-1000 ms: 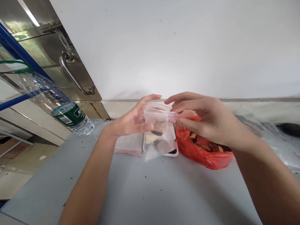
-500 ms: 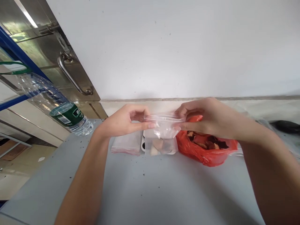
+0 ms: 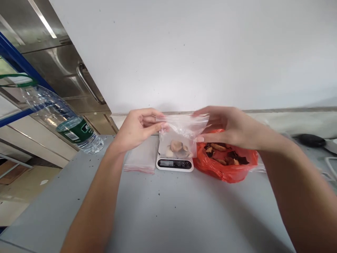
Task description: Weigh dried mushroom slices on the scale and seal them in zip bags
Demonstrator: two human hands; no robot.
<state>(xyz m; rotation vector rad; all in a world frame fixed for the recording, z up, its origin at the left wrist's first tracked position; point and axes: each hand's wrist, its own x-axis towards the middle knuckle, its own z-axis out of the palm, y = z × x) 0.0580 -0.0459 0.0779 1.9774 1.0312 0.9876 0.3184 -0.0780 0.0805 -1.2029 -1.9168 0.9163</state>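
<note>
A clear zip bag (image 3: 181, 135) with several pale and brown dried slices at its bottom hangs upright just over a small white kitchen scale (image 3: 175, 169); whether it touches the pan I cannot tell. The scale's display appears to read 0.0. My left hand (image 3: 142, 126) pinches the bag's upper left side between thumb and fingers. At the bag's right side is my right hand (image 3: 226, 126), its fingers behind the plastic and its thumb apart from them, near the bag's edge. Beneath that hand sits a red plastic bag (image 3: 229, 175) of dried brown pieces.
Left of the scale lies a stack of flat zip bags (image 3: 140, 158). A big water bottle (image 3: 73, 128) with a green label stands at the table's left. A black object (image 3: 312, 140) lies at the far right. The white wall (image 3: 184, 63) rises behind the grey table (image 3: 168, 218).
The zip bag has risen slightly, uncovering the scale's display. My right thumb and fingers have spread from their pinch at its top; my left hand keeps its hold.
</note>
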